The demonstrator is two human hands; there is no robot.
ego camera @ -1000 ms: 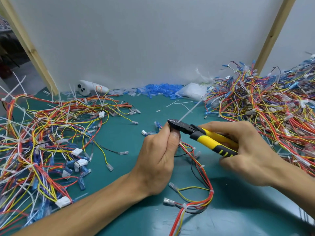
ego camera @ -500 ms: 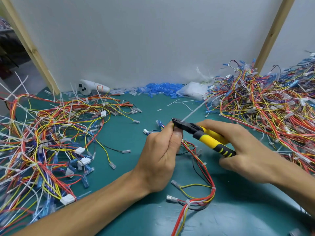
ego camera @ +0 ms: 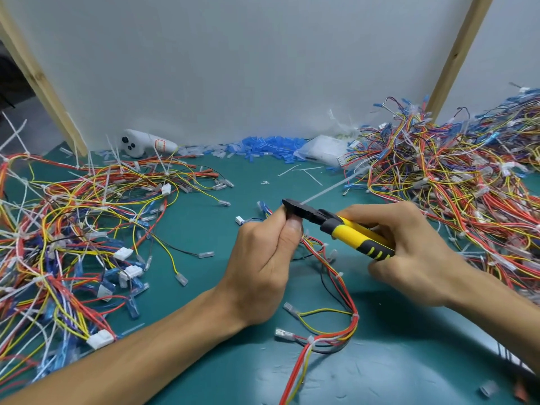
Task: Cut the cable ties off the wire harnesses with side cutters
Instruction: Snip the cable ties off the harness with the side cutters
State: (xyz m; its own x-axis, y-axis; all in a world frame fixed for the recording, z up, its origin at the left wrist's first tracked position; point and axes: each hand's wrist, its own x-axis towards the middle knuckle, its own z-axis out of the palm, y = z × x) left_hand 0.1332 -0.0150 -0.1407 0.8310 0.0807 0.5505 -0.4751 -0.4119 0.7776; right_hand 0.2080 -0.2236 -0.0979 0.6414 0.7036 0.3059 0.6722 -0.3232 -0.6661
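My left hand (ego camera: pixel 263 258) pinches a red, yellow and black wire harness (ego camera: pixel 336 311) near its top, above the green mat. My right hand (ego camera: pixel 409 249) grips the yellow-and-black handles of the side cutters (ego camera: pixel 344 229). The black jaws sit right at my left fingertips, at a white cable tie (ego camera: pixel 330 190) whose long tail points up and to the right. The harness hangs down from my left hand and loops across the mat, with more white ties along it. The tie's head is hidden behind my fingers.
A big pile of tied harnesses (ego camera: pixel 73 244) covers the left of the green mat (ego camera: pixel 233 375), another pile (ego camera: pixel 467 176) the right. Blue and clear sleeves (ego camera: pixel 263 147), a plastic bag (ego camera: pixel 324 153) and a white controller (ego camera: pixel 146 146) lie along the white back board. Cut tie ends (ego camera: pixel 304 171) lie behind.
Both hands with the harness and cutters have shifted slightly; the cutter jaws stay at the tie by my left fingertips. The camera view has shifted a little.
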